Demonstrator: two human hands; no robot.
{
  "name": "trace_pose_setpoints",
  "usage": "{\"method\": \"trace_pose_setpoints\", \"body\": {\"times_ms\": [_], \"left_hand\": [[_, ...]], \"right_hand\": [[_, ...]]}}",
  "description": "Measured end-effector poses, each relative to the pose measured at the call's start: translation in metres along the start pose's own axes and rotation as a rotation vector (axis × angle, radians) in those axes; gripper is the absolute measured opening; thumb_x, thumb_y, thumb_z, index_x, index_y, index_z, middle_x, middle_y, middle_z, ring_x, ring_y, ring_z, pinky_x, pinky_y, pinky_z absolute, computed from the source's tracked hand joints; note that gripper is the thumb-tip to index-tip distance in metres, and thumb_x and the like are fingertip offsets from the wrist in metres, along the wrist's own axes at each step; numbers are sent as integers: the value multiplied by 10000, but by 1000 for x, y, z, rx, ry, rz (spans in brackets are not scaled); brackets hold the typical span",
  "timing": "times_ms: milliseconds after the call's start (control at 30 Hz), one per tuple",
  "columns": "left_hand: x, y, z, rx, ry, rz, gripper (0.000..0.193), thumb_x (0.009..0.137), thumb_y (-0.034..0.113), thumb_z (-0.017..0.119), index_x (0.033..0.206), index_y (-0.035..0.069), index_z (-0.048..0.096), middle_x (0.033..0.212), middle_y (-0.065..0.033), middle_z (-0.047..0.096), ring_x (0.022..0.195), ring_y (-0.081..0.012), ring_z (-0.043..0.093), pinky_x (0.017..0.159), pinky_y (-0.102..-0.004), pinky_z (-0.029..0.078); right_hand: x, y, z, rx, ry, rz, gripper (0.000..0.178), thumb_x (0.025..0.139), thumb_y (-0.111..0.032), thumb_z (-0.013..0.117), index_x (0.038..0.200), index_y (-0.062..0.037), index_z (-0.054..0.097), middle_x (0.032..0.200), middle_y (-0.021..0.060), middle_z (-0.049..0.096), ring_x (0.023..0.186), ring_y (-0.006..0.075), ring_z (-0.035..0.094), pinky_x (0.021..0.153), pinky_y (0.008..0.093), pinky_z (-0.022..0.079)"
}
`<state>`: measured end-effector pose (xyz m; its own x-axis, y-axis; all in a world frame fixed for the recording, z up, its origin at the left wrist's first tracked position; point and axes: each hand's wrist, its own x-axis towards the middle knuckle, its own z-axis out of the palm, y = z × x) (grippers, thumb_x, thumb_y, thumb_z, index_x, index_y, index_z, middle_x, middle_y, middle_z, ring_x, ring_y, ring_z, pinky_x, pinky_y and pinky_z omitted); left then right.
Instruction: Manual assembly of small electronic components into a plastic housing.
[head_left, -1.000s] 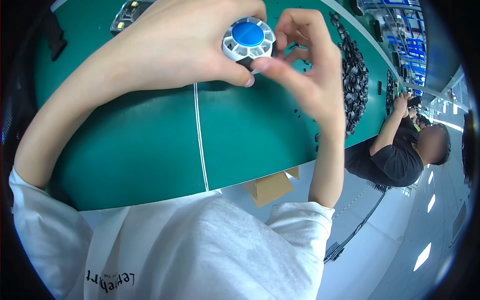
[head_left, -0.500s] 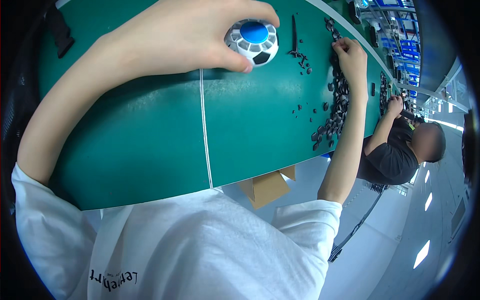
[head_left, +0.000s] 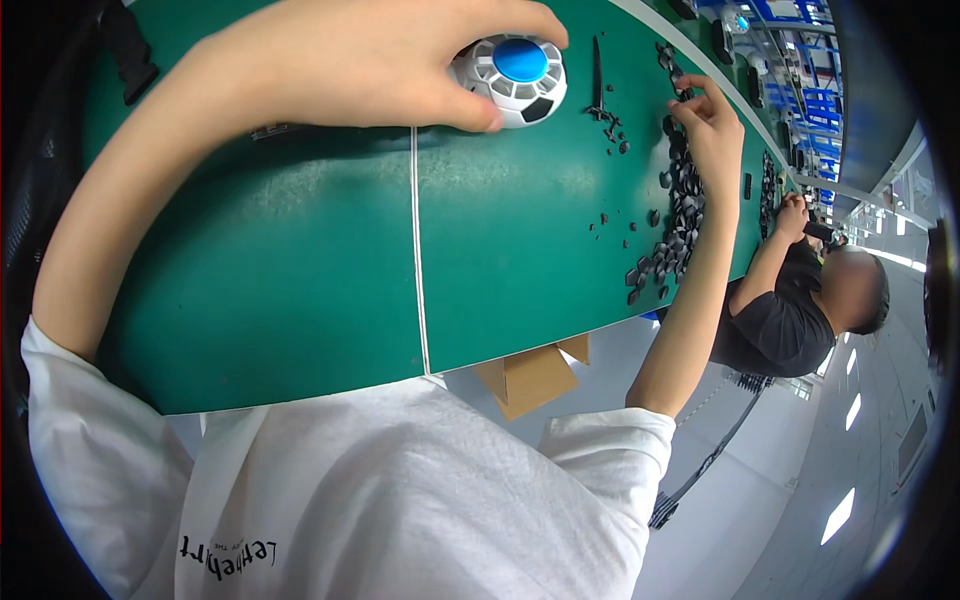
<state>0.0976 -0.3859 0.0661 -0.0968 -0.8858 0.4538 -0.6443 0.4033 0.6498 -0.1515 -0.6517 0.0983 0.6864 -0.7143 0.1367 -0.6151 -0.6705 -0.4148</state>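
My left hand [head_left: 400, 65] is closed round a white soccer-ball-like ball [head_left: 548, 92], fingers at its far side and thumb at its near side. A shiny blue disc [head_left: 519, 60] sits on top of the ball, ringed by grey recesses; one black panel shows on its side. My right hand [head_left: 715, 135] is over a long heap of small black many-sided pieces [head_left: 684, 215], thumb and index finger apart. Dark pieces lie behind those fingertips, and I see none plainly held.
Loose black bits and a thin black strip [head_left: 598, 75] lie on the green table [head_left: 520, 250] between ball and heap. A black strap [head_left: 128, 60] is at the far left. An open cardboard box [head_left: 530, 380] stands below the table edge. A co-worker [head_left: 780, 310] sits at right.
My right thumb and index finger have parted from a pinch over the heap. The ball in my left hand is slightly further right and tilted a little in the picture.
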Motion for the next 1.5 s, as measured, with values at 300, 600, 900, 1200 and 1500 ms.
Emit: {"method": "trace_pose_setpoints", "body": {"times_ms": [300, 600, 900, 1200, 1500], "left_hand": [[16, -8, 4, -220, -9, 82, 501, 842, 185, 653, 1288, -37, 604, 1145, -182, 692, 847, -291, 664, 779, -341, 537], [25, 5, 5, -251, 2, -41, 485, 794, 72, 591, 1265, -36, 629, 1051, -173, 722, 738, -265, 640, 693, -316, 528], [31, -5, 9, -176, 19, 74, 475, 783, 68, 601, 1243, -44, 633, 1025, -176, 725, 677, -254, 611, 654, -311, 512], [41, -3, 8, -336, -37, 23, 411, 775, 98, 670, 1162, -39, 657, 972, -177, 723, 690, -248, 623, 653, -322, 514], [93, -7, 38, -323, -328, 12, 345, 739, 108, 718, 1045, -41, 662, 898, -171, 726, 697, -256, 637, 657, -330, 518]], "right_hand": [[-65, -121, 8, 797, -155, -124, 161, 778, 39, 708, 915, -42, 730, 728, 16, 638, 608, 106, 525, 576, 187, 405], [-85, -139, 34, 586, -71, -356, 141, 749, 35, 768, 845, -9, 675, 743, 5, 595, 613, 84, 445, 573, 185, 358], [-77, -125, 66, 258, 296, -682, 159, 766, -30, 787, 819, -42, 637, 730, -22, 494, 623, 81, 374, 535, 216, 310], [-78, -117, 70, 397, 278, -509, 290, 740, -27, 782, 971, -56, 609, 778, -9, 482, 642, 106, 409, 561, 213, 359], [-92, -87, 72, 777, 277, -138, 414, 677, 14, 736, 1057, -58, 587, 867, 13, 552, 770, 138, 477, 695, 227, 433]]}}
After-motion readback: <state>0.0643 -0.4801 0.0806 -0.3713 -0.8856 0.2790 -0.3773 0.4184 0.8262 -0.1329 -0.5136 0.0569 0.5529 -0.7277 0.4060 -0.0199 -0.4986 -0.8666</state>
